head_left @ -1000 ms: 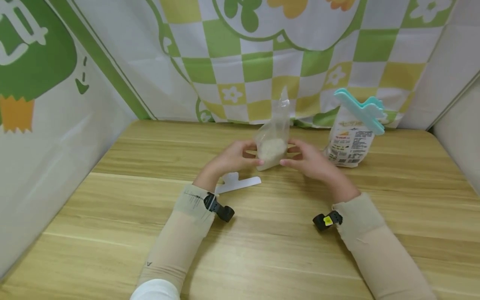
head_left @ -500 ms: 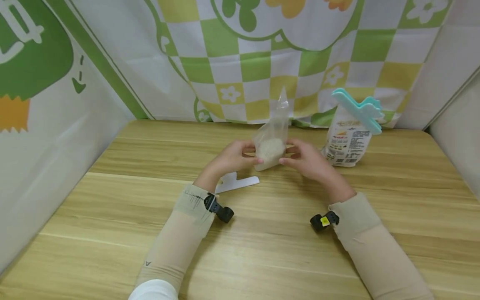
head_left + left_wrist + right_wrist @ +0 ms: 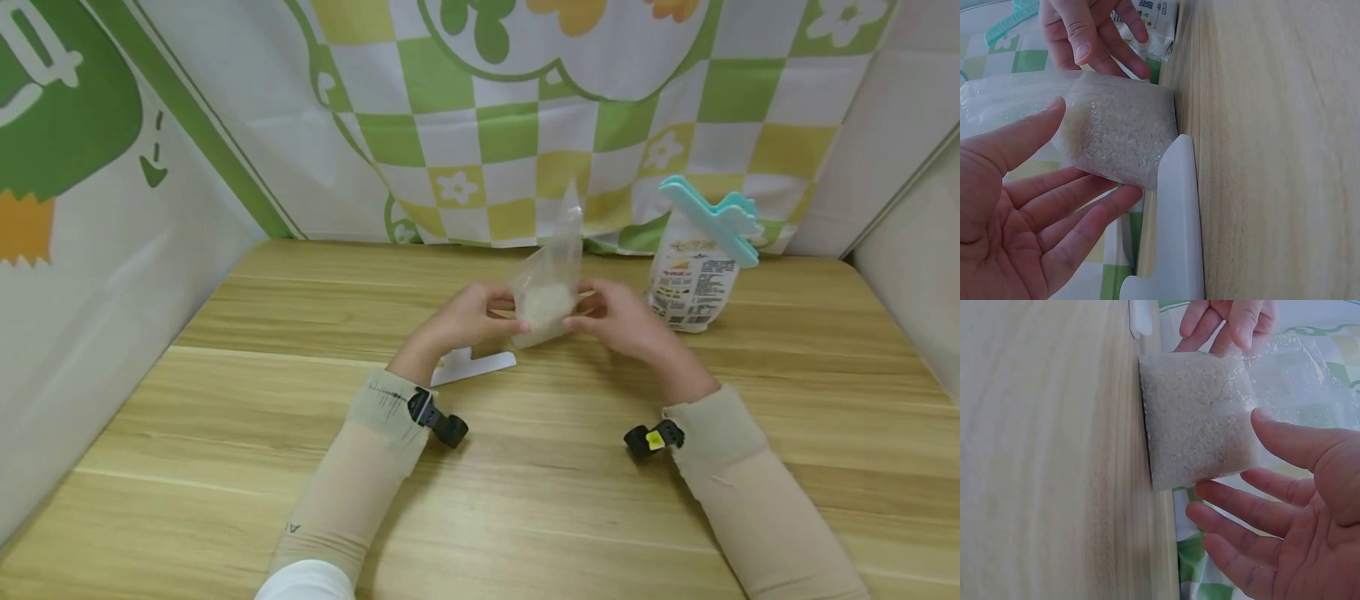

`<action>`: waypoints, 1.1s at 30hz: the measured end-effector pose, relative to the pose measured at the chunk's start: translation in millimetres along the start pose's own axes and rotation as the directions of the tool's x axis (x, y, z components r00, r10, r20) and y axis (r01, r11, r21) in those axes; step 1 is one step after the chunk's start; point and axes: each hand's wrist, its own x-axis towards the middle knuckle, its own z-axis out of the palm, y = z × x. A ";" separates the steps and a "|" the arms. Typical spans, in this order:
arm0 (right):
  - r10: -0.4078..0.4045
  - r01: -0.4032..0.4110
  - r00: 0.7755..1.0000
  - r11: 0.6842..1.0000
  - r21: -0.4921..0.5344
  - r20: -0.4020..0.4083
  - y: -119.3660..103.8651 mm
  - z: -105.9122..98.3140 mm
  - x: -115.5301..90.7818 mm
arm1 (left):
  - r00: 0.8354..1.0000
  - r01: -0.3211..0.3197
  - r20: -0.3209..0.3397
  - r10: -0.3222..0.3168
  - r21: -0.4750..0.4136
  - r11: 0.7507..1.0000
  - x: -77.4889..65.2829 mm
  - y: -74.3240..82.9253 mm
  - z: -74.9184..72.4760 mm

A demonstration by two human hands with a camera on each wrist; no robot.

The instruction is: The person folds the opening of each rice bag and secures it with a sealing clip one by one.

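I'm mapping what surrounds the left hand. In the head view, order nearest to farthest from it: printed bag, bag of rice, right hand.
1. Bag of rice: right by the left hand, between both hands.
2. Right hand: on the rice's other side.
3. Printed bag: farther right, beyond the right hand.

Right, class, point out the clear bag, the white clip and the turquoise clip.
Clear bag point(image 3: 1194, 419), right wrist view: filled part.
White clip point(image 3: 477, 367), head view: long bar.
Turquoise clip point(image 3: 708, 220), head view: long bar.

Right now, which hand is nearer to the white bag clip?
Left. The left hand is just beyond the white bag clip; the right hand is farther, across the rice bag.
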 end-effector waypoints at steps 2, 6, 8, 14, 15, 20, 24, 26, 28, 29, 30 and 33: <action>-0.004 0.004 1.000 1.000 -0.004 -0.003 0.5 -1.3 -0.7 | 1.000 0.000 0.007 0.000 -0.004 1.000 0.0 0.2 0.4; -0.009 0.009 1.000 1.000 -0.021 -0.010 0.5 -1.8 -0.9 | 1.000 -0.009 0.027 0.009 0.005 1.000 -0.1 -0.4 0.5; -0.008 0.008 1.000 1.000 -0.025 -0.012 0.4 -1.5 -0.3 | 0.999 -0.015 0.035 0.015 0.012 1.000 -0.3 -0.3 0.3; -0.008 0.008 1.000 1.000 -0.027 -0.013 -1.1 -0.8 -0.8 | 0.999 -0.020 0.049 0.019 0.022 1.000 -0.7 0.0 -0.3; -0.009 0.009 1.000 1.000 -0.029 -0.013 -1.2 -1.2 -1.6 | 0.999 -0.018 0.051 0.017 0.022 1.000 -1.0 0.2 -0.4; -0.013 0.012 1.000 0.998 -0.060 -0.003 -3.6 -2.7 -6.0 | 0.997 0.002 0.073 -0.004 0.030 1.000 -3.8 2.7 -0.6; 0.000 0.000 1.000 0.996 -0.092 0.007 -5.9 -3.2 -11.2 | 0.994 0.011 0.107 -0.015 0.032 0.999 -5.8 4.5 -1.3; 0.005 -0.004 1.000 0.995 -0.099 0.012 -7.7 -3.6 -14.2 | 0.992 0.006 0.126 -0.009 0.023 1.000 -6.1 4.5 -1.8; 0.008 -0.006 1.000 0.995 -0.104 0.020 -9.5 -4.6 -17.2 | 0.990 0.000 0.143 -0.001 0.009 1.000 -6.0 4.5 -2.1; 0.011 -0.008 1.000 0.995 -0.103 0.024 -10.6 -5.2 -18.7 | 0.989 -0.004 0.151 0.003 0.006 1.000 -5.8 4.5 -2.1; 0.011 -0.008 1.000 0.995 -0.103 0.030 -11.5 -5.7 -20.5 | 0.987 -0.004 0.159 0.004 0.000 1.000 -5.8 4.8 -2.1; 0.010 -0.006 0.999 0.995 -0.099 0.044 -14.1 -6.5 -26.0 | 0.984 -0.004 0.179 0.006 -0.009 1.000 -6.8 6.1 -2.2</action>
